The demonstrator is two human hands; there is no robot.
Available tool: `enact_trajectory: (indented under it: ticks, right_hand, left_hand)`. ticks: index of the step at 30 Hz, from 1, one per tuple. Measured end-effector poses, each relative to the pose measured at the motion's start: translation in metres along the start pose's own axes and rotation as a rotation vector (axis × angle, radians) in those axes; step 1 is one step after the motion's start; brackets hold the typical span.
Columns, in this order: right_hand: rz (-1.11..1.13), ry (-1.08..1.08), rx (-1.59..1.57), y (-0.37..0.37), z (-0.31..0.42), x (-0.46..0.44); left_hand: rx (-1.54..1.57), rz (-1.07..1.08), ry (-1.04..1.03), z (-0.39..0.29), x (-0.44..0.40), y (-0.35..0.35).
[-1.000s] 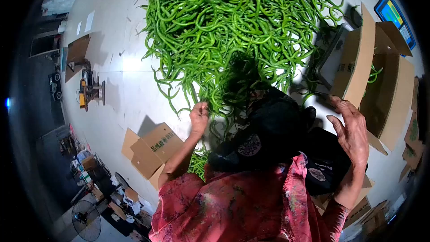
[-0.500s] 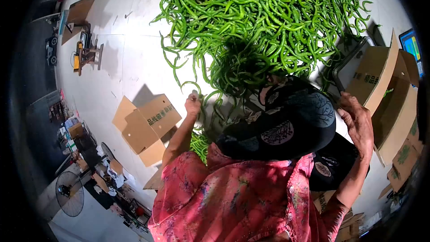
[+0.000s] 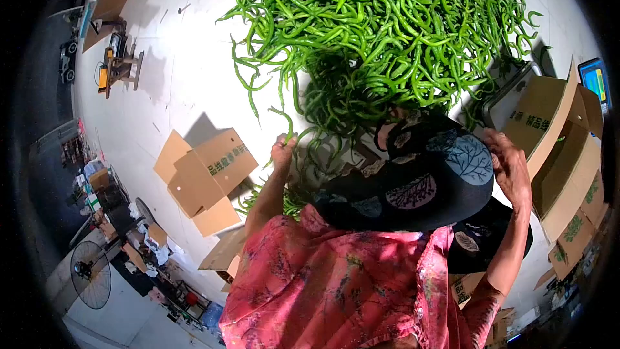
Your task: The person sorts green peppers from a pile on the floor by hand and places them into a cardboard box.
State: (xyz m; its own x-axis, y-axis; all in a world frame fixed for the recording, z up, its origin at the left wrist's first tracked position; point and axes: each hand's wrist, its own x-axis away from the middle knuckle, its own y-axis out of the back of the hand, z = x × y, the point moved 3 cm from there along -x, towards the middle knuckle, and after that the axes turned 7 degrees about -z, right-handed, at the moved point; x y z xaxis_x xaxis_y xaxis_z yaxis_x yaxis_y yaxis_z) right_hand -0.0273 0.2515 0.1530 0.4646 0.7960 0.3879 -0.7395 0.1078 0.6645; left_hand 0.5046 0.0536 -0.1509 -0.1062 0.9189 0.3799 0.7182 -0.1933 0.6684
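Observation:
A big heap of long green peppers [image 3: 387, 32] lies on the pale floor in front of my knees. My left hand [image 3: 283, 148] is closed around a green pepper [image 3: 282, 118], which sticks up from the fingers at the heap's near left edge. On the right, my right hand [image 3: 508, 158] is raised beside the open cardboard box [image 3: 541, 119], its fingers bent; whether they touch the box's edge or hold anything cannot be made out. More green peppers [image 3: 294, 201] lie below my left hand, partly hidden by my arm and sleeve.
An open carton [image 3: 213, 171] stands at the left, with another box [image 3: 223, 252] below it. A wooden stool [image 3: 128, 68] is farther left. A fan [image 3: 90, 274] stands at the lower left. A blue-edged display [image 3: 594, 83] is at the far right.
My left hand went from the heap's edge to a pepper, which it now grips. My right hand stayed by the box, its fingers more bent. The camera view has shifted.

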Motion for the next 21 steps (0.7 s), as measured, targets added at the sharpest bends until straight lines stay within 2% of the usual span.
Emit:
enact_trajectory:
  ticks: [3,4,7,8,9,11,14,17,18,21]
  right_hand:
    - [0.003,0.021,0.06,-0.003,0.004,-0.002]
    - [0.011,0.012,0.065,-0.003,0.003,-0.003]
    - [0.025,-0.003,0.087,-0.005,0.0,-0.006]
    - [0.03,0.0,0.099,-0.005,0.001,-0.007]
    - [0.036,0.006,0.112,-0.006,0.002,-0.008]
    - [0.033,0.011,0.058,-0.009,-0.001,-0.008]
    - [0.031,-0.026,0.038,-0.012,-0.007,-0.007]
    - [0.015,0.009,0.039,-0.014,-0.011,-0.008]
    - [0.008,0.034,0.06,-0.013,-0.014,-0.007]
    - [0.013,0.027,0.121,-0.009,-0.012,-0.005]
  left_hand:
    - [0.06,-0.019,0.016,0.026,-0.007,0.028]
    - [-0.033,-0.177,-0.069,0.085,-0.03,0.029]
    - [0.295,-0.059,-0.016,0.019,0.003,0.037]
    - [0.357,0.019,0.072,-0.01,0.016,0.031]
    - [0.143,-0.062,0.063,-0.028,0.024,0.022]
    - [-0.028,0.01,-0.112,-0.007,0.014,-0.011]
    - [-0.616,-0.165,-0.541,-0.036,0.025,-0.04]
    - [-0.754,0.049,-0.357,-0.037,0.011,-0.055]
    - [-0.658,-0.018,-0.459,-0.025,0.009,-0.058]
    - [-0.212,0.062,-0.214,-0.017,0.014,-0.036]
